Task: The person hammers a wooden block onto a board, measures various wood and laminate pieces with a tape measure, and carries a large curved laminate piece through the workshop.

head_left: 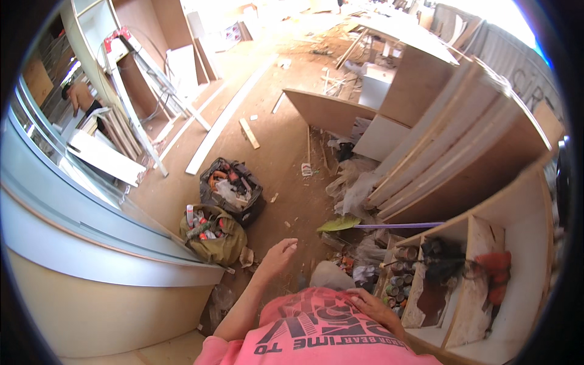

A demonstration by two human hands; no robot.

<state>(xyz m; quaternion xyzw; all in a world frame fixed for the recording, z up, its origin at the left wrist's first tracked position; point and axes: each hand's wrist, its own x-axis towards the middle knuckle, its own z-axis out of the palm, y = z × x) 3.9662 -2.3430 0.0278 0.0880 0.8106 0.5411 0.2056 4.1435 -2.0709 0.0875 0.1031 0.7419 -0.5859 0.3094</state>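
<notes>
My left hand (280, 255) is held out in front of me over the brown floor, its fingers curled together and nothing visible in them. Nearest to it are an olive tool bag (226, 244) and, just beyond, a black tool bag (254, 205), both standing upright with tools and loose items inside. My right hand (372, 306) lies against the side of my pink shirt (316, 328), fingers extended and holding nothing. Beside it is an open wooden shelf unit (459, 286) with several cans (398, 287) and a red cloth-like item (494, 274).
Tall panels (450, 140) lean on the right. A green broom (340, 224) with a purple handle lies before them. A stepladder (137, 91) stands far left, near a bent-over person (82, 97). White strips (228, 115) and a wood offcut (249, 134) lie on the floor.
</notes>
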